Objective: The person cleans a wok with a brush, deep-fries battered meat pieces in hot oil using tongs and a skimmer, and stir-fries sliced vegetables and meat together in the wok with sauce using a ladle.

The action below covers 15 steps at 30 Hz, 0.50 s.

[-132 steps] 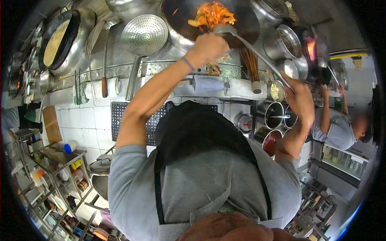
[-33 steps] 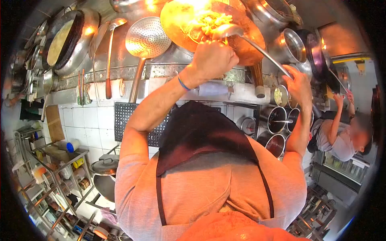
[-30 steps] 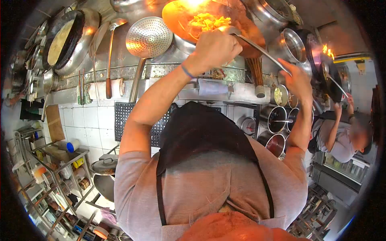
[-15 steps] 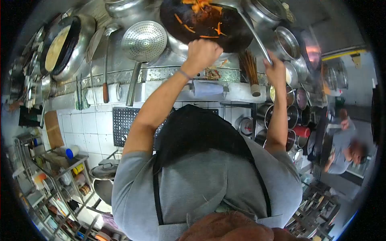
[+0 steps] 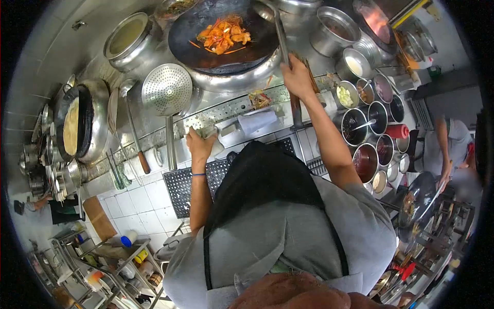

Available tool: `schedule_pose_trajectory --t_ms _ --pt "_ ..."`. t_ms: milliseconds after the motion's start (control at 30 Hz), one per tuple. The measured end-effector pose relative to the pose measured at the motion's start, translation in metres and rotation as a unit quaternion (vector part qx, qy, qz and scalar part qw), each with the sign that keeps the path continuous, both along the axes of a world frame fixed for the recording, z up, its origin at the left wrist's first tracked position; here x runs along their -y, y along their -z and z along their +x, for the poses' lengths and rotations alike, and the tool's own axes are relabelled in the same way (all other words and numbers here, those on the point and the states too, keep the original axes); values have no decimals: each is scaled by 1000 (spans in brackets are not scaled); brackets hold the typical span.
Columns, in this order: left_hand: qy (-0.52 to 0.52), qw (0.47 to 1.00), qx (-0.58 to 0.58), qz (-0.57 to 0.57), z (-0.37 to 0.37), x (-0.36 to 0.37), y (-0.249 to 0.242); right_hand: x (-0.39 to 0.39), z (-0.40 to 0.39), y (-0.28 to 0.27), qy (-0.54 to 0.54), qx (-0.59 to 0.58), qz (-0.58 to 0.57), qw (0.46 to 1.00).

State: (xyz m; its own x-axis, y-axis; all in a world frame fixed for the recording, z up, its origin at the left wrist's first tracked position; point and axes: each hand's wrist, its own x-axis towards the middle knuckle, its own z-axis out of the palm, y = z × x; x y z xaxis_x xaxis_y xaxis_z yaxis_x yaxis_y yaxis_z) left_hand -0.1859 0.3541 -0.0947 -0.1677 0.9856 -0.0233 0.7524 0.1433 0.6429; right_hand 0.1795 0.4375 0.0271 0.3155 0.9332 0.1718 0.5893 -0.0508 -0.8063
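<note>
My left hand (image 5: pixel 201 146) is closed on a whitish folded cloth (image 5: pixel 210 135) at the counter's front edge, near the handle of a perforated strainer (image 5: pixel 166 88). A black wok (image 5: pixel 182 49) sits on the stove ahead, with glossy orange pieces of food and thin orange strips (image 5: pixel 222 35) in its middle. My right hand (image 5: pixel 298 80) grips the long handle of a ladle (image 5: pixel 281 36). The ladle's bowl end lies by the wok's far right rim. Behind my right hand, a bamboo brush (image 5: pixel 311 74) is partly hidden.
Several pots of sauces and ingredients (image 5: pixel 365 159) stand on the right, with a red bottle (image 5: pixel 397 131) among them. A second large wok (image 5: pixel 85 121) is at left. At far right, another person (image 5: pixel 446 147) works over a wok (image 5: pixel 417 201).
My left hand has come away from the wok's near rim, back to the counter edge. The food has gathered in the wok's middle. The ladle stays in my right hand; the view has shifted.
</note>
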Motion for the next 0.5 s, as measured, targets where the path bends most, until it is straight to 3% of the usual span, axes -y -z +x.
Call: schedule_pose_trajectory --t_ms 100,167,233,300,400,433,500 --pt "20 998 33 -54 -5 0 14 -43 -16 -18 10 50 -42 998" --pt "26 997 -22 -71 2 -4 11 -91 -22 7 -10 82 -29 996" --pt "27 995 -68 -71 16 3 -7 -121 -32 6 -62 23 -84 994" --pt "43 997 -41 -57 10 8 -2 -139 -44 -17 -140 -132 -204 960" --pt "79 997 22 4 -7 12 13 -128 -51 -35 -257 -115 -225 933" --pt "75 996 50 21 -10 12 19 -124 -44 -31 -324 -28 -214 921" --pt "61 990 128 0 -14 13 14 -104 -22 -12 -323 203 -36 924"
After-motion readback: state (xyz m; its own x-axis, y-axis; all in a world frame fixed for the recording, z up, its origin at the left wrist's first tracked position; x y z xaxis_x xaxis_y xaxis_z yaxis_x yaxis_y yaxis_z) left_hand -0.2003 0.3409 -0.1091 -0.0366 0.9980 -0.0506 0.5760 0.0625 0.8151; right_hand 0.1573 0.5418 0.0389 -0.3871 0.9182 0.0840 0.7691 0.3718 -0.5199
